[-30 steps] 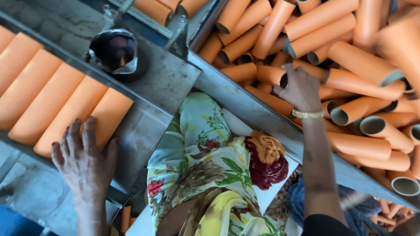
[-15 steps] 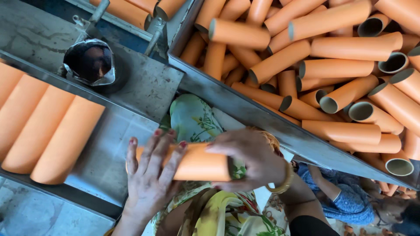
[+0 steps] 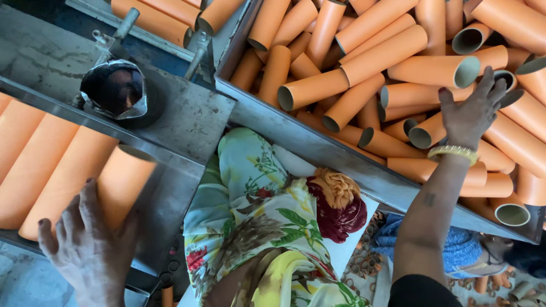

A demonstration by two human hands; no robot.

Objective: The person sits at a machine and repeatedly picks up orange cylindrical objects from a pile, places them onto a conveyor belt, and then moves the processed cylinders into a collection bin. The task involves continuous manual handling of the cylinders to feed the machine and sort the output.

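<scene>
The left hand (image 3: 85, 250), fingers spread, presses an orange tube (image 3: 122, 185) at the right end of the row in the near-left tray (image 3: 182, 170). The right hand (image 3: 469, 113), fingers splayed, rests on loose tubes (image 3: 364, 62) in the far bin (image 3: 318, 142).

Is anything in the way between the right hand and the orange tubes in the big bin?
Nothing visible: the right hand already rests directly on the piled orange tubes inside the metal bin.
</scene>
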